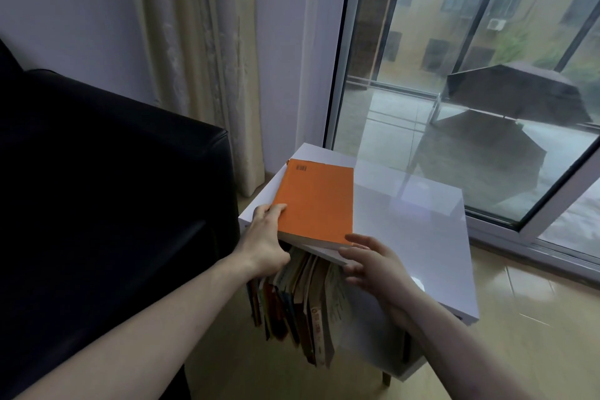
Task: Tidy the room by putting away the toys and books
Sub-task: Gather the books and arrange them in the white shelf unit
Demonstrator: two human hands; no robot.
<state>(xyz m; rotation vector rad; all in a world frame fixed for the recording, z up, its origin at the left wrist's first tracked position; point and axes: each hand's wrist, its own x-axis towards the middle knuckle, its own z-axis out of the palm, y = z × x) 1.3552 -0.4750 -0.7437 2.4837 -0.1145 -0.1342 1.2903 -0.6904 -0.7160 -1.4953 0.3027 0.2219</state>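
A black sofa (107, 188) occupies the left of the room, its arm beside the cabinet. A large glazed window (470, 75) with a white frame fills the right; an open dark umbrella (516, 97) lies on the balcony floor outside. A cream curtain (201, 58) hangs between sofa and window, reaching the floor.

A white cabinet (406, 230) stands on the tan tiled floor (535, 318), between the sofa arm and the window sill. Its glossy top reflects the window. In the open compartment below the top, a row of books (305, 305) stands upright, spines and page edges facing outward, packed closely and leaning slightly.

An orange book (316, 201) lies flat on the left part of the cabinet top, barcode at the far corner, near edge overhanging the front of the cabinet.

The left hand (264, 237) grips the near left corner of the orange book, thumb on the cover, fingers underneath. The right hand (370, 265) is at the near right corner, fingers spread and loosely bent; the thumb is by the cover's edge. Whether this hand actually touches the book cannot be told. The two hands are apart, one at each near corner.
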